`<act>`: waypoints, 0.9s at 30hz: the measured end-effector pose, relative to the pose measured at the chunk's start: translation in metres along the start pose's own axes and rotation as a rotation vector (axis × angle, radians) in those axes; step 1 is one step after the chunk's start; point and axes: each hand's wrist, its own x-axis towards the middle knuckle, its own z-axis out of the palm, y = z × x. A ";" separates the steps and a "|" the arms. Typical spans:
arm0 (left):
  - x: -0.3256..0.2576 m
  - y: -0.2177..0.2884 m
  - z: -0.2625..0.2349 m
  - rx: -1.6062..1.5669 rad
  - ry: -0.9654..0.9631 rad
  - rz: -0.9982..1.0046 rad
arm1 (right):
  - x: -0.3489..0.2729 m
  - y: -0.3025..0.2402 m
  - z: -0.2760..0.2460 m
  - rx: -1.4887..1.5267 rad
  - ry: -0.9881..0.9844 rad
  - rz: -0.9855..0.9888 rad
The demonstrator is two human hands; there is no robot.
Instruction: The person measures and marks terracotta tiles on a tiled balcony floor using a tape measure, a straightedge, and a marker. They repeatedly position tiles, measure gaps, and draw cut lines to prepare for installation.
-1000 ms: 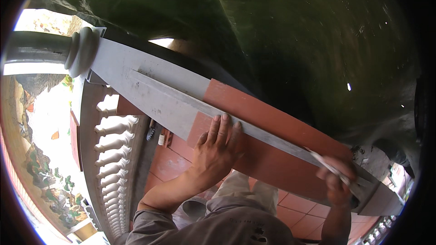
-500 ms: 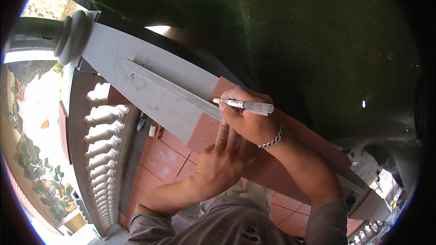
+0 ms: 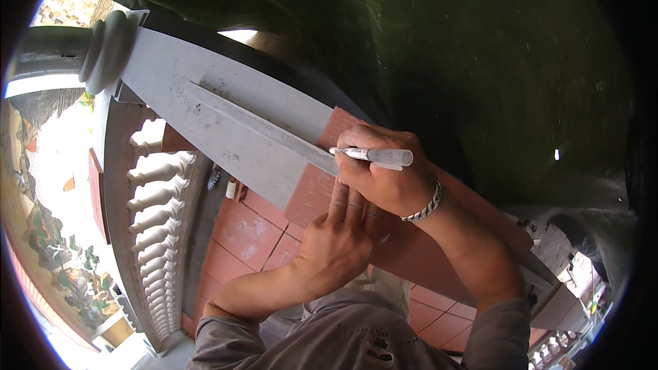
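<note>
My right hand (image 3: 394,171) is closed round a white marker pen (image 3: 373,157), whose tip points left, close to the end of a raised grey strip (image 3: 253,120). Under both hands lies a reddish-brown tile (image 3: 308,192) on a long grey ledge (image 3: 267,178). Part of the tile shows on each side of the strip; whether it is one piece is hidden by my hands. My left hand (image 3: 336,247) lies on the tile below the pen, fingers stretched out and pointing away from me, a fingertip near my right hand.
A round grey column (image 3: 106,51) stands at the ledge's far left end. White balusters (image 3: 156,205) run down the left, beside a red tiled floor (image 3: 250,236). A large dark green surface (image 3: 507,75) rises beyond the ledge. A small bottle (image 3: 232,189) stands on the floor.
My right hand and the pen have shifted slightly to the right, along the tile. My left hand stays on the tile almost unmoved, and the view has moved a little.
</note>
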 end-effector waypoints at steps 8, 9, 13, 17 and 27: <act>0.000 0.004 0.002 0.090 0.025 -0.016 | -0.029 -0.009 -0.038 -0.060 -0.065 0.041; 0.000 0.005 0.001 0.099 0.016 -0.020 | -0.034 -0.011 -0.043 -0.077 -0.068 0.048; 0.002 0.005 -0.001 0.121 0.014 -0.007 | -0.056 -0.014 -0.064 -0.115 -0.081 0.083; 0.005 0.008 -0.004 0.111 0.031 -0.021 | -0.080 -0.018 -0.087 -0.130 -0.058 0.120; 0.004 0.005 -0.003 0.070 0.000 -0.020 | -0.038 -0.009 -0.055 -0.118 0.079 -0.056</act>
